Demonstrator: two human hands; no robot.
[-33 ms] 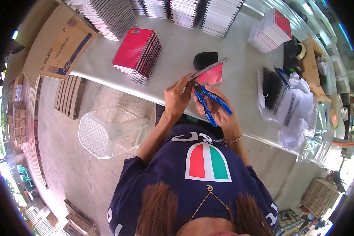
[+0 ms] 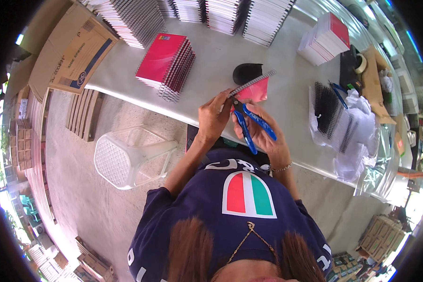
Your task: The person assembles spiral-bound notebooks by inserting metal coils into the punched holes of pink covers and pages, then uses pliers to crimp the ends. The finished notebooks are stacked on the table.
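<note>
- I see the left hand [image 2: 212, 115] above the near edge of the desk [image 2: 291, 94], its fingers clamped on the near end of a small red notebook [image 2: 256, 89].
- The notebook is held tilted over the desk, its metal coil [image 2: 263, 80] running along the upper edge, away to the right.
- I have the right hand [image 2: 270, 129] wrapped around blue-handled pliers [image 2: 261, 123], fingers closed on the grips; the two handles stand spread apart.
- The head of the pliers points away from the person, at the coil's near end beside the left fingertips; I cannot tell from here whether it touches the wire.
- Just beyond the notebook I make out a dark rounded object [image 2: 246, 73] lying on the desk.
- To the left I have a pile of red notebooks [image 2: 160, 58], coils facing right; stacks of white-paged notebooks [image 2: 268, 21] stand along the far side.
- On my right, a block of red-topped books [image 2: 322, 40] sits near a tape roll [image 2: 360, 62].
- Nearer on that side, loose black coils [image 2: 325, 108] lie by crumpled white paper [image 2: 362, 134].
- Off the desk, I see a white plastic stool [image 2: 115, 160] on the floor, left of the person.
</note>
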